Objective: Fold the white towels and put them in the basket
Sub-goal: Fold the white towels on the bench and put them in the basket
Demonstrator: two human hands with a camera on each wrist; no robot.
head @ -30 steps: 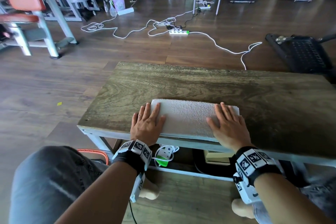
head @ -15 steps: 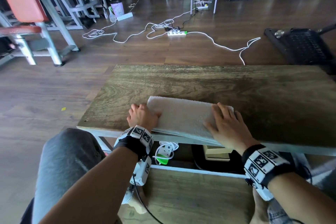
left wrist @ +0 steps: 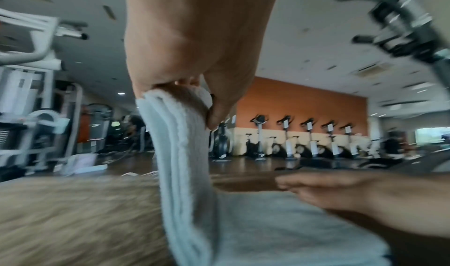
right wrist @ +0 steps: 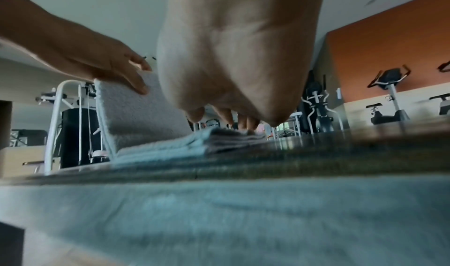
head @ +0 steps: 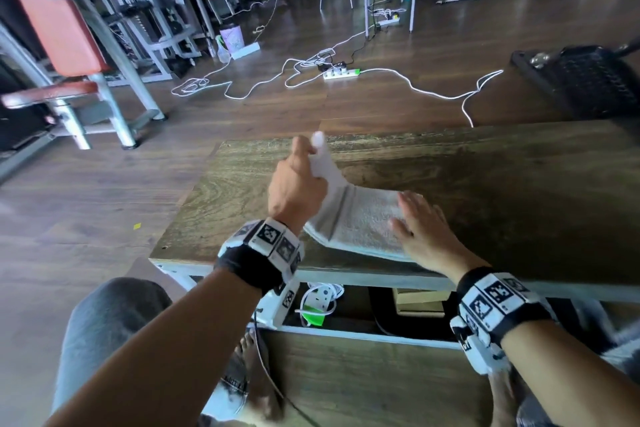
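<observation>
From your head, you are looking down at the white towel (head: 360, 222) lying on the desk (head: 485, 184). It is already folded into a long strip, and its long way is running from left to right in front of you. Your left hand (head: 296, 184) is pinching the left end with curled fingers and holding it up in the air. Your right hand (head: 420, 229) is lying flat on the right end with straight fingers, pressing it down. So the end you are holding needs to go to the right, over toward your flat hand. I think that is the next fold. No basket is showing for sure in this view.

From your left wrist, your left hand (left wrist: 194, 44) is squeezing the towel (left wrist: 185, 154) at its top edge, thumb on one side and fingers (left wrist: 187, 82) on the other. The towel is hanging down from them to the desk (left wrist: 73, 222). Your right hand (left wrist: 353, 197) is lying off to the right, low on the flat part.

From your right wrist, your right hand (right wrist: 233, 58) is filling the top, and its fingers (right wrist: 243, 121) are reaching down onto the flat towel (right wrist: 155, 143). Your left hand (right wrist: 97, 62) is up on the left, holding the raised end. The picture is blurry, so be careful the layers are not sliding apart.
</observation>
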